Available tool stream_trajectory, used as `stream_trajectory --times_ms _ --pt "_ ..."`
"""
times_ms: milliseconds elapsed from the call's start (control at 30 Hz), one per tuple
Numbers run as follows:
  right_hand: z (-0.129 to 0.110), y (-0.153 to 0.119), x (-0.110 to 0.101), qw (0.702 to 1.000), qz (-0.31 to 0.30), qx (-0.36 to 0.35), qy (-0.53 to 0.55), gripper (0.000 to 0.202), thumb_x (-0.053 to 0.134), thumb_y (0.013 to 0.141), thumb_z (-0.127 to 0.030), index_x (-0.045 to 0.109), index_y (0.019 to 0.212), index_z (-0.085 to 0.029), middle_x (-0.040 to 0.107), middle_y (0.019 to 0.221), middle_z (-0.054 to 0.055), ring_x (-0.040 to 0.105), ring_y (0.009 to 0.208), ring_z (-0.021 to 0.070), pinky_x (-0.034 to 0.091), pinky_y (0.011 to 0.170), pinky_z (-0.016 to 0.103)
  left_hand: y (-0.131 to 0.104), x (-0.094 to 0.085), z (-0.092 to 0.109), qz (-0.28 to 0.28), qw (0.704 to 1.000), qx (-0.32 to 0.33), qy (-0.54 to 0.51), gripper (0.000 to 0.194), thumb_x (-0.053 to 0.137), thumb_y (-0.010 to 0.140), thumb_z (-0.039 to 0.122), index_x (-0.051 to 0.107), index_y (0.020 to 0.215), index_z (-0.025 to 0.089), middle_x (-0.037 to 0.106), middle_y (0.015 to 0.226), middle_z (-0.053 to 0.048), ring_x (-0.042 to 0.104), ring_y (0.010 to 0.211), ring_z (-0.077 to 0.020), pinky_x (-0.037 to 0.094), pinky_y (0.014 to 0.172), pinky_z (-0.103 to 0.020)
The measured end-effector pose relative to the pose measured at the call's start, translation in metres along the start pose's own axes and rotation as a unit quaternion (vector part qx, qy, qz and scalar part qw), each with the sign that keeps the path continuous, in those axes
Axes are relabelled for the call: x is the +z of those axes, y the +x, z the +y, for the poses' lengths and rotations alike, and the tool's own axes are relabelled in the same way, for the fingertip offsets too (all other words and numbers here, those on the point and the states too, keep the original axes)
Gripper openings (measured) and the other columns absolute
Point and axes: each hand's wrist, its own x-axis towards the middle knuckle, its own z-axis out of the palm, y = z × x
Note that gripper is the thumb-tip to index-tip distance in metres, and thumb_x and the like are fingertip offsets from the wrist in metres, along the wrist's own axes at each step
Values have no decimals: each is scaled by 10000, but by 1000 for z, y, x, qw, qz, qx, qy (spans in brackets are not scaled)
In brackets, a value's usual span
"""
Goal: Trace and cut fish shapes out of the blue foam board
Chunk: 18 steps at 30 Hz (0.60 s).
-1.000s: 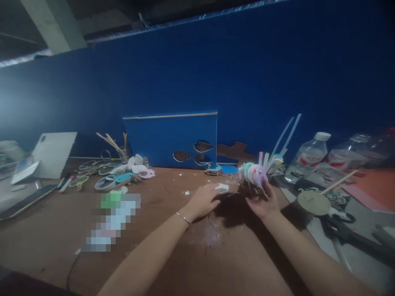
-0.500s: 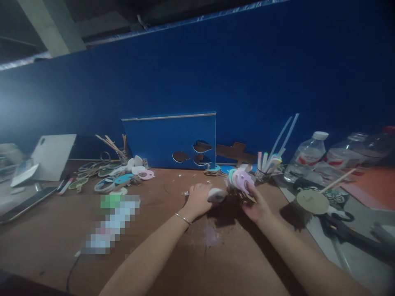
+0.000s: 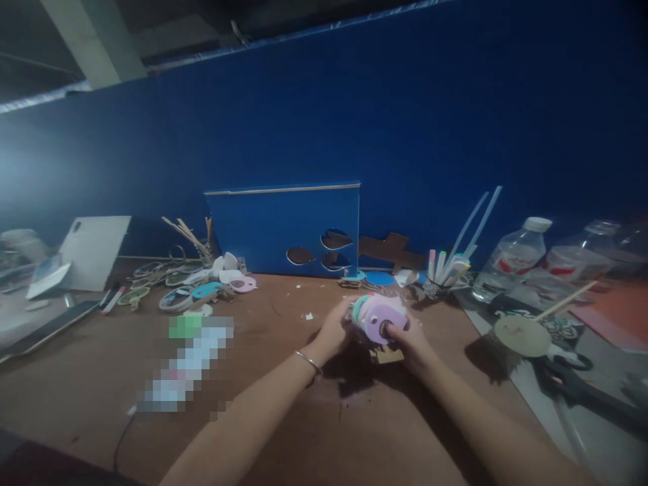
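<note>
A stack of paper cut-outs (image 3: 381,317), with a purple piece with an eye in front and white and teal ones behind, is held between my two hands above the brown table (image 3: 273,418). My right hand (image 3: 416,345) grips its right side, the thumb on the purple face. Around the left side of the stack my left hand (image 3: 335,332) is closed, its fingertips partly hidden behind the pieces. A bit of brown cardboard (image 3: 387,355) sticks out below the stack.
Behind stands a blue board (image 3: 253,229) with drop-shaped holes. At left lie cut-outs (image 3: 206,290), markers (image 3: 113,300) and a pixelated item (image 3: 190,368). At right are a pen holder (image 3: 433,287), plastic bottles (image 3: 514,260), a round disc on a stick (image 3: 522,336) and black scissors (image 3: 582,388).
The stack has moved left and down, its purple face turned toward the camera. My left hand has joined it there; the white piece it held is no longer separately visible.
</note>
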Motion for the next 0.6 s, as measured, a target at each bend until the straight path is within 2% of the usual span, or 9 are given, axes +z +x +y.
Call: stream_trajectory --times_ms 67,200,333,367,500,567,600 --pt "-2 0 1 1000 -3 -6 -12 589 815 488 -305 604 1025 -186 685 897 42 624 793 214 507 673 297 2 -3 -1 -8 1000 -12 -16 435 608 753 394 566 1103 139 625 1127 -130 595 981 -251 464 870 -378" --pt "-5 -1 3 999 27 -1 -35 582 813 476 -304 611 1009 -184 685 885 51 626 788 232 508 660 317 6 -14 -1 -31 998 -17 46 435 606 761 414 604 1118 167 611 1174 -104 546 1079 -264 411 951 -387" --pt "-4 -1 3 997 47 -7 -53 613 812 488 -288 577 1046 -192 672 921 49 617 824 232 507 683 324 5 -20 -1 -56 998 -38 16 478 349 890 481 597 1139 157 613 1166 -92 540 1087 -241 400 956 -391" --pt "-4 -2 3 998 40 -5 -57 637 815 485 -276 559 1063 -197 667 921 45 614 821 227 507 676 320 5 -20 -1 -65 997 -35 22 491 337 893 487 591 1140 147 614 1159 -96 542 1078 -240 402 948 -388" --pt "-3 -5 4 998 -12 20 -65 638 814 491 -288 513 1050 -216 651 844 18 601 689 184 484 540 264 5 -23 14 -108 985 -24 133 459 509 822 464 575 1150 150 615 1137 -91 550 1047 -243 414 913 -354" --pt "-4 -7 4 997 -17 35 -68 609 810 493 -307 516 1018 -218 642 794 8 581 614 163 448 469 231 8 -30 32 -141 964 -12 225 428 517 815 460 606 1115 167 622 1116 -84 558 1028 -237 418 901 -343" --pt "-4 -8 5 997 -13 38 -67 603 810 489 -308 522 1012 -218 642 788 9 577 605 159 437 456 222 10 -37 44 -154 944 0 291 401 526 806 464 637 1064 177 626 1101 -81 556 1023 -238 412 906 -343"
